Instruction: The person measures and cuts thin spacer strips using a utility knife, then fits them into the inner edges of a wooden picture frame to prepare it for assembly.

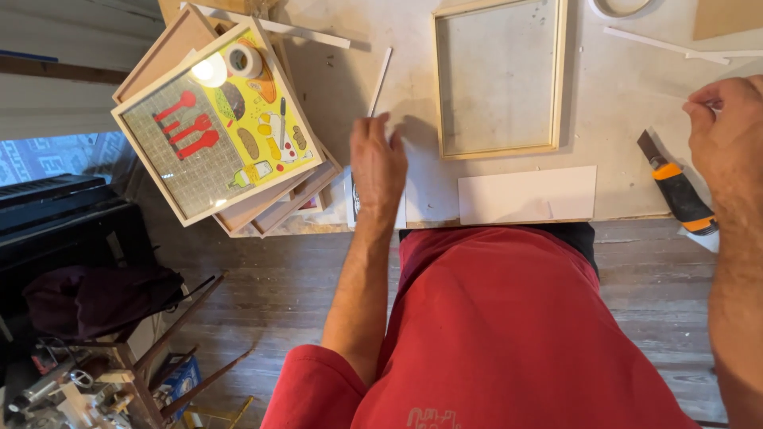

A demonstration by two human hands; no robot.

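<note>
Pale bare wood on the empty frame (498,79), matt and smooth. Glossy glazing glares over the printed picture (216,123). The white card (527,195) looks matt, the knife (675,191) grip plastic, the worktop (628,103) scuffed and dull.

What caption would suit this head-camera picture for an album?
At a worktable, the left hand rests by an empty wooden frame while the right hand hovers above an orange utility knife.

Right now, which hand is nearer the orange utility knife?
Right. The right hand is up beside the orange utility knife, just above its handle and not touching. The left hand rests far across the table, past the white board.
</note>
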